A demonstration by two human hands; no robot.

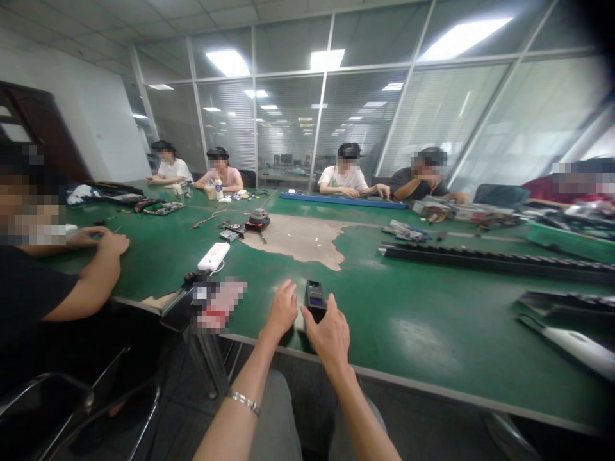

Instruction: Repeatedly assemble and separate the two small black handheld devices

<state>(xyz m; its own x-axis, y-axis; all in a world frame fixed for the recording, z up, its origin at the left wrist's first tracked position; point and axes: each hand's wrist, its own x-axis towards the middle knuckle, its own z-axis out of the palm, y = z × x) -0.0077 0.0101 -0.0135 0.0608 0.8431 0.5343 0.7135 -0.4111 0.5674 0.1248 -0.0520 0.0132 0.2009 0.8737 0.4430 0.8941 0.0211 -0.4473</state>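
A small black handheld device (314,296) with a little bluish screen and a few buttons stands near the front edge of the green table. My right hand (331,330) has its thumb and fingers closed around the near end of the device, which they partly hide. To the left of it, my left hand (282,310) hovers close by with fingers stretched forward and nothing in them. A narrow gap separates those fingers from the device.
Left of my hands lie a white power bank (214,256) with a cable and a blurred pink item (223,304). Long black strips (480,261) lie to the right. A speaker-like part (258,219) sits mid-table. Several people sit around the table (408,320).
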